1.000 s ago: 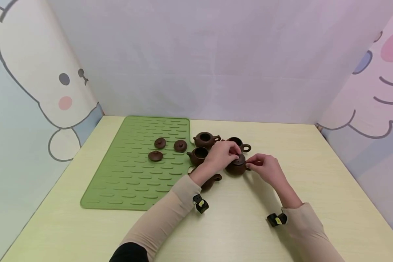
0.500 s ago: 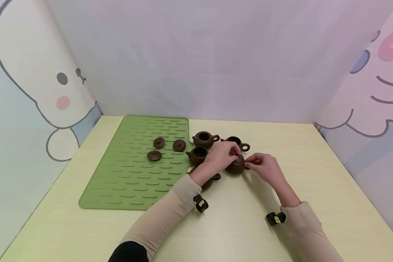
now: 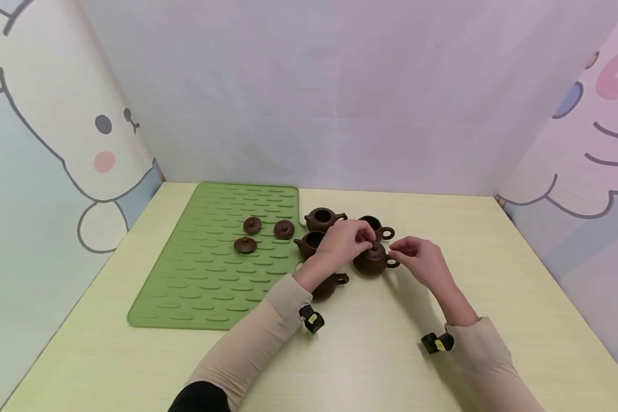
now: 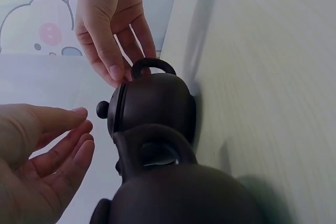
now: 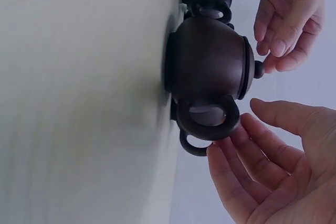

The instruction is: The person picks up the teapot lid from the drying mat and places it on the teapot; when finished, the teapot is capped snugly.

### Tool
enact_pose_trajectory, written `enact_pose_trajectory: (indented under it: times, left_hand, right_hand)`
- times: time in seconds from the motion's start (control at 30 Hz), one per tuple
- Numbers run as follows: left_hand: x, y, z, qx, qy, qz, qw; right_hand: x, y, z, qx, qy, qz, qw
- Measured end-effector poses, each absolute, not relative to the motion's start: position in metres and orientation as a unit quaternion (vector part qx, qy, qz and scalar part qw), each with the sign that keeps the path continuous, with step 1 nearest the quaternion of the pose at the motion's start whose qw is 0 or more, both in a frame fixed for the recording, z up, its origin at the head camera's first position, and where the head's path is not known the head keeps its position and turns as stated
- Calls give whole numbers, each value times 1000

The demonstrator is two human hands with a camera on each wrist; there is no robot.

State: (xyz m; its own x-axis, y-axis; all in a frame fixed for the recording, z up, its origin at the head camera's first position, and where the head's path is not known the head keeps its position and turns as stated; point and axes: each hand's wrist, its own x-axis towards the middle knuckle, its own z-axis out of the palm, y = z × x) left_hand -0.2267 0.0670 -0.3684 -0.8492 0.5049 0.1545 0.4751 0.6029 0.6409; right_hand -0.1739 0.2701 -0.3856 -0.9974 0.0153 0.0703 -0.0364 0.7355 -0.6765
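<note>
A dark brown teapot [image 3: 369,265] stands upright on the table with its lid [image 5: 248,66] seated on top. My left hand [image 3: 340,243] hovers at the lid's knob [image 4: 102,109]; a small gap separates fingertips and knob in the left wrist view. Beside the handle [image 5: 210,131] is my right hand [image 3: 419,260], its thumb and fingers spread and not gripping. Several lidless or partly hidden teapots cluster near: one at the back [image 3: 313,218], one with its handle at right [image 3: 388,233], one at the mat's edge [image 3: 306,246], one under my left wrist [image 3: 324,289].
A green ribbed mat [image 3: 185,286] covers the left of the table. On it lie a rear lid [image 3: 252,225], a right lid [image 3: 284,229] and a front lid [image 3: 245,245]. A pale wall [image 3: 335,114] borders the table [image 3: 371,355] at the back.
My right hand has let go of the teapot's handle and lifted slightly away, so the handle now shows. My left fingers have risen a little off the lid's knob. The mat's lids stay put.
</note>
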Motion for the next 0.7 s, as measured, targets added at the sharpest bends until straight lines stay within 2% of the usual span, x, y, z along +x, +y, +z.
enact_pose_trajectory:
  times: [0.4,0.7]
  left_hand:
    - [-230,47,-359,251,895,367,27]
    - [-239,25,-360,236,904,357,-8]
  right_hand:
    - [-181,266,-374,19,-930,361,66]
    - [-189,257,-369,38,-928,363,76]
